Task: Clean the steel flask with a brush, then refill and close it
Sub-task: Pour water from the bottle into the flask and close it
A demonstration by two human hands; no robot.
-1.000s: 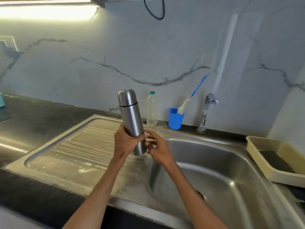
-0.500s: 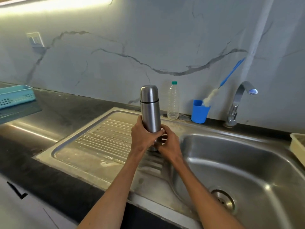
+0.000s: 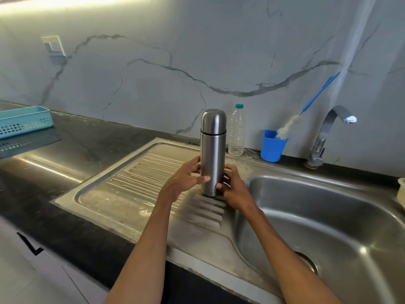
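The steel flask [image 3: 213, 150] stands upright, cap on, on the ribbed drainboard [image 3: 140, 183] just left of the sink basin [image 3: 328, 216]. The left hand [image 3: 186, 178] wraps its lower body from nine o'clock, grip clamped on it with the thumb across the front; the right hand [image 3: 232, 185] clasps the base from three o'clock. At one o'clock of the flask stands a plastic bottle [image 3: 236, 132], then a blue cup [image 3: 272, 145] holding the brush [image 3: 306, 108], then the tap [image 3: 328, 132]. A teal basket [image 3: 24, 121] sits on the dark tabletop [image 3: 65, 150] at ten o'clock.
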